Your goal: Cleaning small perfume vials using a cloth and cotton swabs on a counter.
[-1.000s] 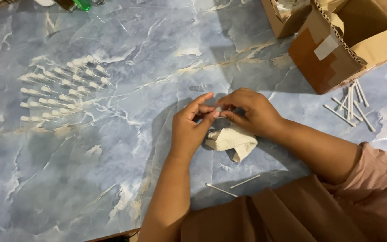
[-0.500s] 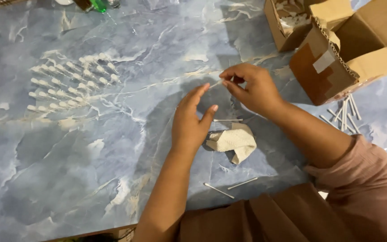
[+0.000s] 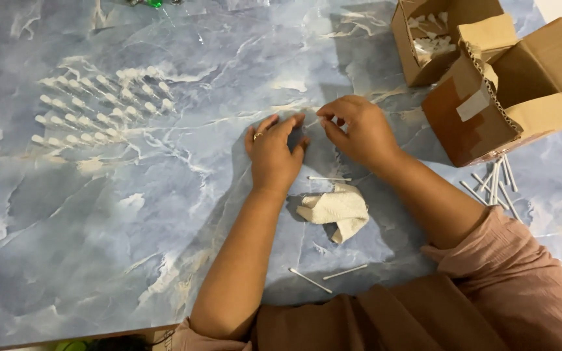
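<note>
Between hands (image 3: 313, 133), barely visible stick (image 3: 312, 122)

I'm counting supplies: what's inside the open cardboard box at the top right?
The open cardboard box holds a pile of small white stick-like pieces on its floor. A folded flap covers the right side, so anything beneath it is hidden.

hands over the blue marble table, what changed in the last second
Both hands rose off the crumpled cloth and moved up the table; fingertips now meet around a thin white stick. Cloth, swab rows and cardboard boxes stayed put.
</note>
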